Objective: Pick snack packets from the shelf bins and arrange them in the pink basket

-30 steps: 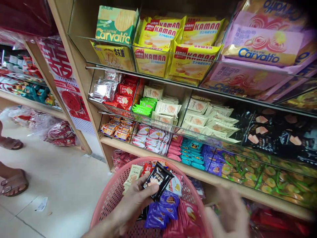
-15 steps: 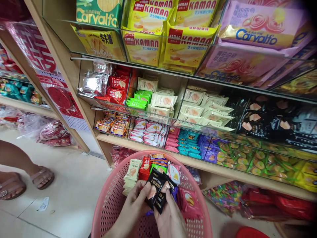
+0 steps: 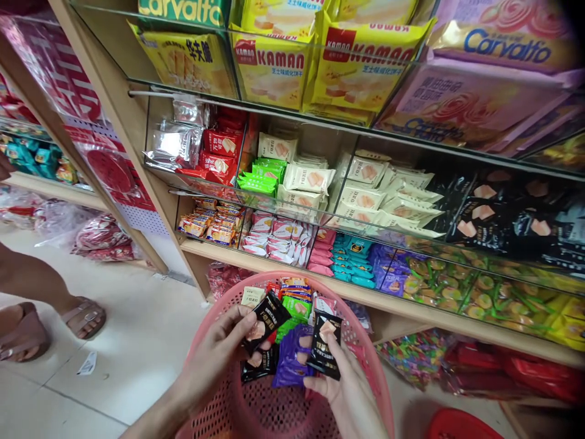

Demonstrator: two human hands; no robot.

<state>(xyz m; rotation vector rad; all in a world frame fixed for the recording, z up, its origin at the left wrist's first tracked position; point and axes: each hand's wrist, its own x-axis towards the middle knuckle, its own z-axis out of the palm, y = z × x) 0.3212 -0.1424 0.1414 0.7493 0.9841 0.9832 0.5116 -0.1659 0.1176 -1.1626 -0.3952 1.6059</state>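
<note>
A black dry-cake packet (image 3: pixel 266 322) is pinched between the thumb and fingers of my left hand (image 3: pixel 223 341). Just below it is a second black packet (image 3: pixel 261 364); whether those fingers also hold it I cannot tell. My right hand (image 3: pixel 348 384) grips another black packet (image 3: pixel 325 345), tilted, with its thumb on the front. Both hands are over a pink plastic basket (image 3: pixel 382 378) with a pierced wall. Between them in the basket are a purple packet (image 3: pixel 292 356) and a green packet (image 3: pixel 296 308). A cream packet (image 3: pixel 253 296) shows behind my left hand.
Glass-fronted shelves hold cream packets (image 3: pixel 307 178), black packets (image 3: pixel 484 210), teal packets (image 3: pixel 354 259) and large yellow wafer bags (image 3: pixel 365 67). Bagged sweets (image 3: pixel 414 356) lie under the shelf. Another person's sandalled foot (image 3: pixel 85 317) is at left. A red round object (image 3: pixel 461 424) stands lower right.
My hands have moved apart, separating the black packets that were side by side. More of the purple packet shows between them. The view has shifted slightly, and the shelves sit a little higher.
</note>
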